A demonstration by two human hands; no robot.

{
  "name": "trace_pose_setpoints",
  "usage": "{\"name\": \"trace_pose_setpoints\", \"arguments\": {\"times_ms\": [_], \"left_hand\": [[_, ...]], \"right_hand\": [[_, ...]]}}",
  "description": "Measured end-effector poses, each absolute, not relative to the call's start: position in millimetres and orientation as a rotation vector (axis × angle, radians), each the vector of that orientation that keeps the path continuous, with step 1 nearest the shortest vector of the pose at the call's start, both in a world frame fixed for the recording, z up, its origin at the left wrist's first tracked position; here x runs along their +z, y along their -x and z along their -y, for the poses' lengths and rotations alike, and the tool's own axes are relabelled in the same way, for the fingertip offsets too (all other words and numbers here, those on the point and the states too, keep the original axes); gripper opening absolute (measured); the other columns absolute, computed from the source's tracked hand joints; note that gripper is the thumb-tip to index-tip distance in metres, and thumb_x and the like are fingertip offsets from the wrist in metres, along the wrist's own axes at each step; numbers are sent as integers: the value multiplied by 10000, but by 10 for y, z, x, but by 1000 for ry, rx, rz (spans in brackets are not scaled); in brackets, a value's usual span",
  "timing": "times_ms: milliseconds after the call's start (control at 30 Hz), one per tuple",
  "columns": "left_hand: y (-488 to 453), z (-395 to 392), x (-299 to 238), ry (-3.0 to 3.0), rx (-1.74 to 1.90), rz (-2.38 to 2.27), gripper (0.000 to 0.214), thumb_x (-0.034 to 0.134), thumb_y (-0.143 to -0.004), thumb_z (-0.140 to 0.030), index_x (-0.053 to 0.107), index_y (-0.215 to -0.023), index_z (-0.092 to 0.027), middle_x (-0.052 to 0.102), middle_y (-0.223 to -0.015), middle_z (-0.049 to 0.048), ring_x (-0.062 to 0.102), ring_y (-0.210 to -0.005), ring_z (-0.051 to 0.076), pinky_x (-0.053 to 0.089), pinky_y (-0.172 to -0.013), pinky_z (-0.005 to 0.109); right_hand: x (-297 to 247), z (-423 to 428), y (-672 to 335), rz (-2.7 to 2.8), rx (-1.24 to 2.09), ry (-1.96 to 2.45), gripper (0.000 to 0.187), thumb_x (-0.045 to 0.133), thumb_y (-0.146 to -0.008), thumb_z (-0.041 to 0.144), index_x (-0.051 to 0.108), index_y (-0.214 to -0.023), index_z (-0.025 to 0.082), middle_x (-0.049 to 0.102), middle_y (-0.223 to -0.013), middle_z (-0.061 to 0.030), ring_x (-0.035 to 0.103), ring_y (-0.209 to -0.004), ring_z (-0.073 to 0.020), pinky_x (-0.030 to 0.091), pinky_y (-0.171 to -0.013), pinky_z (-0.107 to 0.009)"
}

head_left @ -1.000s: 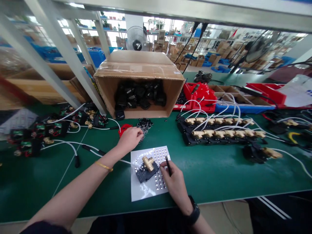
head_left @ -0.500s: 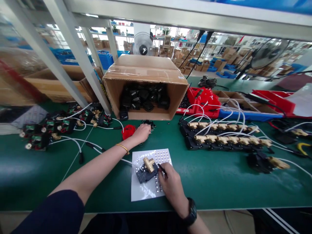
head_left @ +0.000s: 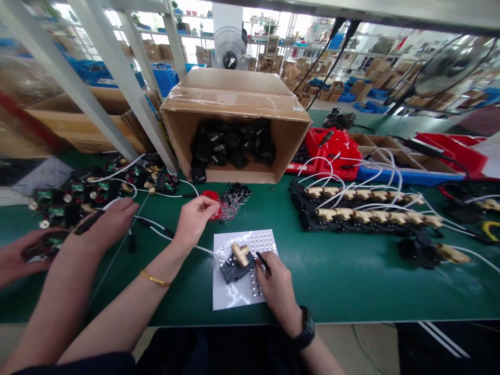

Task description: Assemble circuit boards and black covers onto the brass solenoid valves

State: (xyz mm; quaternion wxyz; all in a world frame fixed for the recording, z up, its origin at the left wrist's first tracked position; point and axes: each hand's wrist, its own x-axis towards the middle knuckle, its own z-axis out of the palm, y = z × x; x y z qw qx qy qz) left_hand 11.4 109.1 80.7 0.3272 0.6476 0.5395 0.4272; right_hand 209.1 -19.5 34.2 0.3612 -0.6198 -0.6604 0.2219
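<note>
My left hand (head_left: 195, 219) is closed in a pinch beside a pile of small screws (head_left: 233, 202); whatever is between the fingertips is too small to make out. A red piece (head_left: 211, 196) lies partly behind these fingers. My right hand (head_left: 276, 284) grips a slim black tool (head_left: 263, 263), its tip by the black housing (head_left: 234, 270) of a valve unit. A brass tee fitting (head_left: 240, 253) tops that housing, and a white cable runs off to the left. The unit rests on a white sheet (head_left: 226, 299) carrying rows of small shiny metal pieces (head_left: 255, 286).
A co-worker's hands (head_left: 111, 224) handle a circuit-board unit (head_left: 49, 245) at the left. An open cardboard box (head_left: 234, 94) of black housings stands behind the screws. Rows of brass-fitted valve units (head_left: 367, 213) lie at the right, before red bins (head_left: 338, 151) and a blue tray (head_left: 410, 177).
My left hand has drawn back from the screw pile, leftward and nearer to me, now pinched. A co-worker's hands have come in at the left. My right hand stays by the valve unit.
</note>
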Motion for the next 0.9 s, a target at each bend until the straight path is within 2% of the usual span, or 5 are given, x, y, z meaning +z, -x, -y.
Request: {"name": "trace_pose_setpoints", "arguments": {"times_ms": [167, 367, 533, 700, 900], "left_hand": [[176, -306, 781, -1278, 1452, -1422, 75, 625, -733, -190, 585, -691, -143, 605, -653, -6, 566, -574, 100, 480, -542, 207], [323, 250, 606, -1236, 1441, -1507, 108, 613, -753, -169, 574, -653, -156, 603, -622, -13, 567, -552, 100, 483, -510, 197], [208, 433, 509, -1646, 1355, -1426, 69, 638, -748, -137, 610, -693, -168, 656, -686, 4, 628, -650, 128, 518, -600, 229], [46, 449, 482, -2083, 1345, -1206, 55, 647, -756, -131, 623, -733, -175, 682, -699, 11, 638, -655, 126, 527, -634, 247], [79, 472, 415, -2170, 1328, -1293, 73, 617, -791, -179, 623, -719, -172, 687, -686, 28, 649, -644, 141, 538, -630, 269]], "right_hand": [[292, 310, -2016, 1618, 518, 1547, 146, 455, -829, 138, 581, -880, 190, 651, -862, -65, 620, -804, -177, 489, -731, -277], [245, 430, -1971, 1659, 476, 1521, 183, 447, -824, 113, 602, -882, 193, 669, -897, -73, 634, -851, -182, 498, -774, -292], [350, 417, -2040, 1733, 580, 1592, 161, 484, -828, 152, 637, -871, 180, 689, -844, -68, 648, -772, -199, 513, -707, -304], [501, 578, -2170, 1831, 790, 1518, 168, 531, -834, 202, 665, -935, 203, 691, -974, -64, 645, -904, -208, 509, -822, -326], [528, 400, -2064, 2016, 787, 1521, 736, 677, -679, 171, 349, -1335, 239, 471, -1329, -78, 485, -1175, -255, 439, -949, -404]]}}
